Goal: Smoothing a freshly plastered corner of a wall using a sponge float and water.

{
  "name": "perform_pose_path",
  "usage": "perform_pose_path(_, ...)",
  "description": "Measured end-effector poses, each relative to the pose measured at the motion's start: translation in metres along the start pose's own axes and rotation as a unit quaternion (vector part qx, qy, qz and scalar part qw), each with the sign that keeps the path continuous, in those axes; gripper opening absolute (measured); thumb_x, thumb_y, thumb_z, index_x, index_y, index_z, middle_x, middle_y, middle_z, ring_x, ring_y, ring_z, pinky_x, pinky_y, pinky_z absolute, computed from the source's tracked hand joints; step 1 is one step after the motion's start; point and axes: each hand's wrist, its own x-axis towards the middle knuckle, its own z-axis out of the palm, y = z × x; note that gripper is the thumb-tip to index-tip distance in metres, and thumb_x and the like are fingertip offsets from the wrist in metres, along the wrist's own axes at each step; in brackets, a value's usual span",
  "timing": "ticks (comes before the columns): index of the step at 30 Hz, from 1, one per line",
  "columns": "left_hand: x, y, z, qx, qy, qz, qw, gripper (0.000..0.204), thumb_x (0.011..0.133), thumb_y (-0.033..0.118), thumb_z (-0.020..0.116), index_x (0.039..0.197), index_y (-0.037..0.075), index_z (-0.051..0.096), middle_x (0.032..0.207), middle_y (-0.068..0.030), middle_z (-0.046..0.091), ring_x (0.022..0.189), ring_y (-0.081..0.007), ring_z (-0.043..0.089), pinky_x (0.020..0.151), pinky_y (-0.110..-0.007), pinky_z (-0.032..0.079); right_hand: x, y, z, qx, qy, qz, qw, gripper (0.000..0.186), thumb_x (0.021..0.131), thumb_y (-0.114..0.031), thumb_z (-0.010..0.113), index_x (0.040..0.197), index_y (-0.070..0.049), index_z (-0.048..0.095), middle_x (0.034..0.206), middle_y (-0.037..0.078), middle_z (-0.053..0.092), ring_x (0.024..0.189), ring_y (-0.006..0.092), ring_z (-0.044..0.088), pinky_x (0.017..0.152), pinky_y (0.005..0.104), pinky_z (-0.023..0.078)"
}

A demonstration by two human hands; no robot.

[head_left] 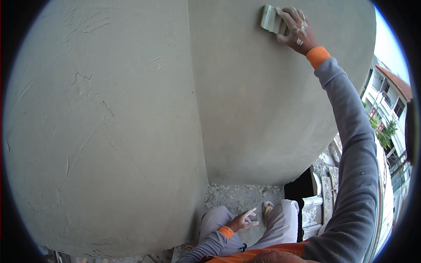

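Note:
High on the right-hand plastered wall (245,87), my right hand (298,30) grips a pale, striped rectangular rubbing block (270,19). The block is at the wall face, with my thumb and fingers around its right side. Whitish smears mark the back of that hand. My left hand (243,220) hangs low in front of my knees, its fingers stretched apart and holding nothing. The left-hand wall (101,131) meets the other at an inside corner and shows scratches, ridges and rough patches; the right-hand wall looks smoother.
Below the walls lies a rough floor (241,195) with grey mortar scraps; my sandalled foot (267,206) rests there. Right of my knees are a black opening (300,186) and planks (326,199). Beyond the right edge stand a building (390,90) and green plants (386,133).

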Motion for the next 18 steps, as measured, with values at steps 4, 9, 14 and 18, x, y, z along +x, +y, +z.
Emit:
perform_pose_path(4,-0.005,0.004,0.001,0.026,0.007,-0.002,1.000,0.085,0.084,0.036,0.075,0.149,0.004,0.031,0.127,-0.0176,0.057,0.080,-0.0153,0.061,0.079,-0.030,0.052,0.075,0.048,-0.027,-0.013,0.178,0.166,0.970,0.059,0.068,-0.022,0.071,0.121,-0.002,0.056,0.117,0.021,0.052,0.107,0.0410,0.051,0.093,0.0491,0.044)
perform_pose_path(9,-0.002,-0.008,0.003,0.001,0.008,0.011,1.000,0.084,0.084,0.036,0.075,0.149,0.005,0.032,0.128,-0.0177,0.057,0.085,-0.0176,0.063,0.079,-0.031,0.053,-0.009,-0.004,0.009,0.006,0.144,0.082,0.986,0.070,0.067,-0.025,0.077,0.131,-0.007,0.051,0.118,0.012,0.056,0.106,0.0343,0.053,0.092,0.0456,0.044)
perform_pose_path(14,0.002,-0.009,0.002,0.012,-0.006,0.009,1.000,0.083,0.084,0.035,0.076,0.148,0.006,0.033,0.127,-0.0171,0.058,0.085,-0.0183,0.064,0.078,-0.032,0.053,-0.265,-0.138,0.040,0.115,-0.157,-0.056,0.979,0.064,0.061,-0.016,0.074,0.123,-0.008,0.057,0.113,0.012,0.059,0.100,0.0300,0.058,0.089,0.0442,0.047)
perform_pose_path(18,-0.005,-0.007,-0.003,0.005,0.018,0.008,1.000,0.083,0.083,0.033,0.076,0.148,0.005,0.033,0.125,-0.0182,0.059,0.084,-0.0176,0.063,0.077,-0.032,0.053,-0.242,-0.090,0.036,0.076,-0.145,-0.090,0.982,0.066,0.061,-0.015,0.073,0.124,-0.008,0.056,0.114,0.012,0.058,0.101,0.0300,0.059,0.090,0.0436,0.047)
